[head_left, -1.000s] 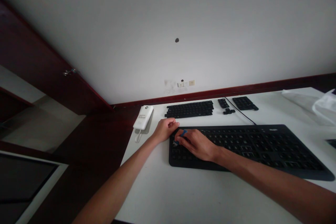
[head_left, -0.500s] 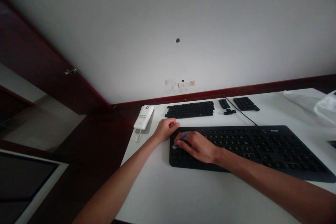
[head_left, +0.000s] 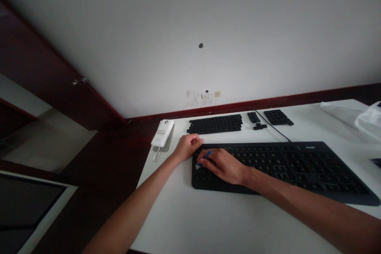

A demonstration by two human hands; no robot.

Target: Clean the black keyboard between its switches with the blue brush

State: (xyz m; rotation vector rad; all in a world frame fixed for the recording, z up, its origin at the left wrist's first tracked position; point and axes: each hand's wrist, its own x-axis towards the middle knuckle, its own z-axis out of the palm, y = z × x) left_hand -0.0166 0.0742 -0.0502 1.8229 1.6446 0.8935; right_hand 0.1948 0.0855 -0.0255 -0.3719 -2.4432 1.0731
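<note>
A black keyboard frame [head_left: 297, 166] with its keycaps off lies across the white table [head_left: 190, 222]. My right hand [head_left: 222, 164] rests on its left end, fingers pinched on a small blue tool [head_left: 205, 154] whose tip touches the frame's upper left corner. My left hand [head_left: 187, 147] is curled into a loose fist beside the frame's upper left corner; I cannot see anything in it.
Rows of removed black keycaps [head_left: 214, 124] lie behind the frame, with smaller groups [head_left: 278, 117] to the right and a black cable [head_left: 274, 129]. A white device [head_left: 162, 133] sits at the table's left edge. A plastic bag [head_left: 367, 121] lies far right.
My right hand has shifted slightly on the frame's left end, and the blue tool has tilted lower. My left hand has stayed still.
</note>
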